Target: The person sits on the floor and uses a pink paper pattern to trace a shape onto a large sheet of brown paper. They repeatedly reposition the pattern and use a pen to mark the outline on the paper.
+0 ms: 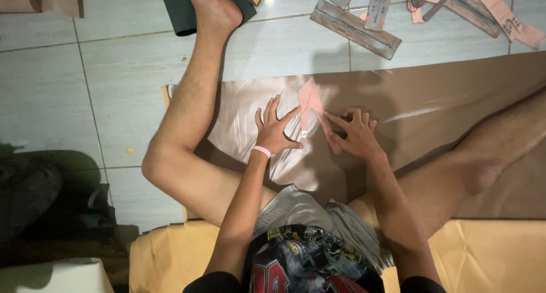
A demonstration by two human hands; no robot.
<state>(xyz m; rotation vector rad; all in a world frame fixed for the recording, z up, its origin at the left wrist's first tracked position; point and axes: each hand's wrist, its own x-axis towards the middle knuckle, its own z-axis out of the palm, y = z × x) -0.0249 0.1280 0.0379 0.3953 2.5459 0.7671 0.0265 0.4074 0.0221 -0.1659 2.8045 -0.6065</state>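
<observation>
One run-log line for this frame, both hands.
left hand: flat on pink template | right hand: fingertips pinning template | under it: brown sheet | floor tiles

template (pixel 310 102): pink, flat, forked shape with a narrow stem, lying on the brown sheet between both hands
brown sheet (pixel 432 105): glossy, spread flat on the tiled floor, across the person's lap

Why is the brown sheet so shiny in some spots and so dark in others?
In the head view, light from above glares off the glossy brown sheet beside the left hand and in a streak past the right hand; the pale pink paper template stays readable; a soft shadow darkens the sheet behind it; the left edge of the picture falls into deep shade.
</observation>
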